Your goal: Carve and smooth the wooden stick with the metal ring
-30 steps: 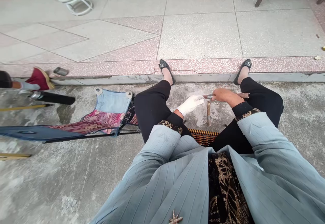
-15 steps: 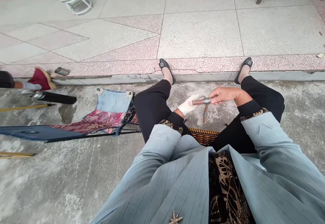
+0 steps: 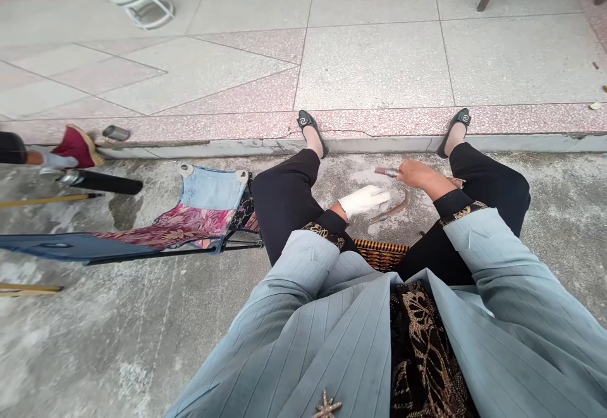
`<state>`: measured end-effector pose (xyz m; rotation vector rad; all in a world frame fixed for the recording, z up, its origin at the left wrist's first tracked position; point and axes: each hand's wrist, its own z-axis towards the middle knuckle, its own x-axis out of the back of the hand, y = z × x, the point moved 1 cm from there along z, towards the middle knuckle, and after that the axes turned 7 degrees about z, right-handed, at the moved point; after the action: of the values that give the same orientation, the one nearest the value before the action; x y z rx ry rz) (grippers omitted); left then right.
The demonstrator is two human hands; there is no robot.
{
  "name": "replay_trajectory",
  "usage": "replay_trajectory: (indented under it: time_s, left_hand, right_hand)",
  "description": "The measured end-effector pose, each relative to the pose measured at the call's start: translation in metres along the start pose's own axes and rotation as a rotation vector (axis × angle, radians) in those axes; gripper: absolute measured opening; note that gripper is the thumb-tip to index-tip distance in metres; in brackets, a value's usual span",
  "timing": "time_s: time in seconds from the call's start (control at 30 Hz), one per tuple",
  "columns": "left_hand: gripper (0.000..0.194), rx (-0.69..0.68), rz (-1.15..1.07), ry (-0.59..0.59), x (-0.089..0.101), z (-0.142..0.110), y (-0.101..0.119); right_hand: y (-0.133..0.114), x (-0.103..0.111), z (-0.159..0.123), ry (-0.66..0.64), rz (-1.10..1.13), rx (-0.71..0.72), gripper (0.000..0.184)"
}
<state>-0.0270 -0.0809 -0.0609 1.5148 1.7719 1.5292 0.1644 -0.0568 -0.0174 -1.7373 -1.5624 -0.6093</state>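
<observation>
My right hand (image 3: 413, 174) is closed around a brown wooden stick (image 3: 382, 171) with silvery wire coiled near its left end. The stick's other end pokes out past my wrist, by my right knee. My left hand (image 3: 365, 201), in a white knitted glove, is lower and to the left, apart from that stick. Its fingers point right, loosely bent, with nothing visible in them. Just beyond the fingertips is a second, curved brown piece (image 3: 402, 206), also with a metal coil. Whether the glove touches it, or whether the two pieces are joined, I cannot tell.
Between my thighs shows a woven basket-like edge (image 3: 382, 255). A folding fabric chair (image 3: 203, 215) stands to my left, near a black cylinder (image 3: 107, 182), a small metal cup (image 3: 116, 133) and another person's red shoe (image 3: 76, 147). Ahead runs a raised tiled step (image 3: 374, 70) with a white stool (image 3: 142, 2).
My left hand came off the stick's left end and moved down. My right hand turned the stick and shifted slightly up and right. The curved piece has changed its slant.
</observation>
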Motion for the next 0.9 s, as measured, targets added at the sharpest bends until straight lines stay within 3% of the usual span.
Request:
replay_trajectory:
  time_s: [0.1, 0.17, 0.23, 0.3, 0.4, 0.53, 0.63, 0.73, 0.8, 0.9]
  left_hand:
    - [0.051, -0.041, 0.028, 0.087, 0.003, 0.001, -0.001]
    - [0.048, -0.043, 0.045, 0.126, 0.006, 0.001, -0.003]
    - [0.048, -0.032, 0.029, 0.14, 0.009, 0.002, -0.005]
    - [0.049, -0.026, -0.043, 0.135, 0.011, 0.001, -0.008]
    - [0.052, -0.017, -0.159, 0.15, 0.011, 0.002, -0.011]
    - [0.053, -0.009, -0.13, 0.131, 0.007, 0.002, -0.009]
    - [0.05, -0.006, -0.064, 0.1, 0.004, 0.001, -0.003]
    - [0.047, -0.025, -0.003, 0.075, 0.003, 0.0, 0.002]
    - [0.044, -0.06, 0.064, 0.096, 0.004, 0.0, 0.002]
    - [0.037, -0.094, 0.217, 0.182, 0.007, 0.003, -0.001]
  right_hand:
    - [-0.002, -0.007, -0.005, -0.204, -0.036, 0.033, 0.021]
    - [0.002, -0.008, -0.011, -0.419, 0.022, 0.11, 0.018]
    - [0.008, -0.005, -0.018, -0.637, 0.18, 0.257, 0.023]
    - [0.015, 0.003, -0.024, -0.692, 0.406, 0.43, 0.033]
    - [0.024, 0.013, -0.025, -0.431, 0.752, 0.546, 0.041]
    - [0.031, 0.013, -0.012, 0.025, 1.015, 0.39, 0.03]
    - [0.03, 0.009, -0.001, 0.171, 0.854, 0.175, 0.024]
    - [0.026, 0.006, 0.007, 0.238, 0.443, 0.012, 0.025]
    - [0.024, 0.001, 0.012, 0.233, 0.231, -0.012, 0.023]
    - [0.022, -0.014, 0.02, 0.184, 0.186, 0.087, 0.013]
